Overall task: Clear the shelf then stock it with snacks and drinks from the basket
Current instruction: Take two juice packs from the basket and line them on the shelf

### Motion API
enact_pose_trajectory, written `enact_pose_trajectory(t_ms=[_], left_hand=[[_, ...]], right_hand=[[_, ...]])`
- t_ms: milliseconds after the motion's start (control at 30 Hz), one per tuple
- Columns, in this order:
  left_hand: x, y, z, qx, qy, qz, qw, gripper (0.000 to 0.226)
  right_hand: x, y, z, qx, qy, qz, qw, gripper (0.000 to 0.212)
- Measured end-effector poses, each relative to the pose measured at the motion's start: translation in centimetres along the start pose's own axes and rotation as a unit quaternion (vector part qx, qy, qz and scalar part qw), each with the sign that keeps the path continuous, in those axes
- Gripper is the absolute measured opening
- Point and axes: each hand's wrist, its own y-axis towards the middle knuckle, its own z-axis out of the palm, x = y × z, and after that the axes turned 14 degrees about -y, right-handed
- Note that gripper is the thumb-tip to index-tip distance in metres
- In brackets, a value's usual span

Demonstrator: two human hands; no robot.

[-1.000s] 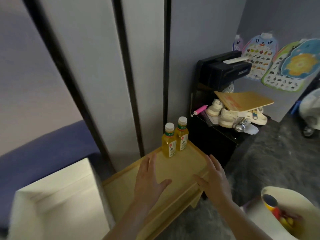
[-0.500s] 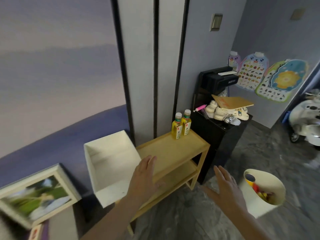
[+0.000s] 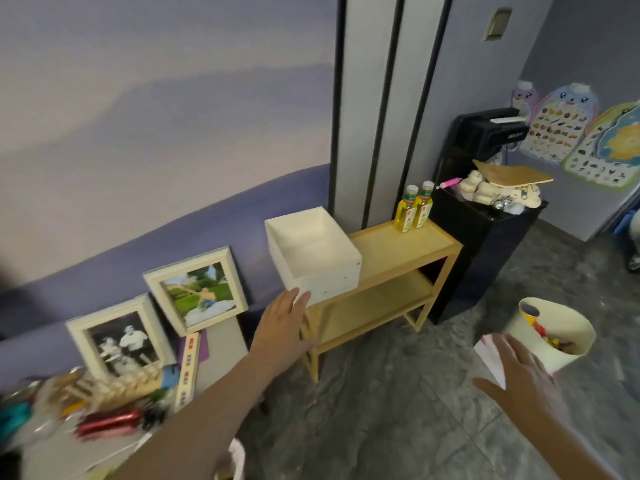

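A low wooden shelf (image 3: 398, 249) with two levels stands against the wall. Two yellow drink bottles (image 3: 414, 207) stand upright at its back right corner. An empty white box (image 3: 313, 252) sits on the left end of the top level. A cream basket (image 3: 554, 332) holding colourful snacks stands on the floor to the right. My left hand (image 3: 282, 329) is open, fingers spread, just below the white box's front corner. My right hand (image 3: 521, 370) is open, hovering beside the basket's near side. The lower level is bare.
A black cabinet (image 3: 485, 258) with shoes and a board on top stands right of the shelf. Two framed photos (image 3: 156, 313) lean on the wall at the left, above a pile of toys and clutter (image 3: 104, 400). Grey floor lies in front.
The view has pulled back and swung left, revealing the photos and clutter. Both hands have come off the shelf top; the right hand now hangs near the basket.
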Motion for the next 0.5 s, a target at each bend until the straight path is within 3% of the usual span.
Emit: enact_pose_trajectory(t_ms=[267,500], left_hand=[[11.0,-12.5,-4.9,0.027,0.067,-0.032,0.997,0.091],[18.0,-24.1,-7.9,-0.014,0.093,-0.087,0.992,0.093]], right_hand=[[7.9,-9.4,2.0,0.027,-0.001,-0.016,1.000,0.092],[15.6,-17.4,2.8,0.028,0.025,-0.092,0.995,0.087]])
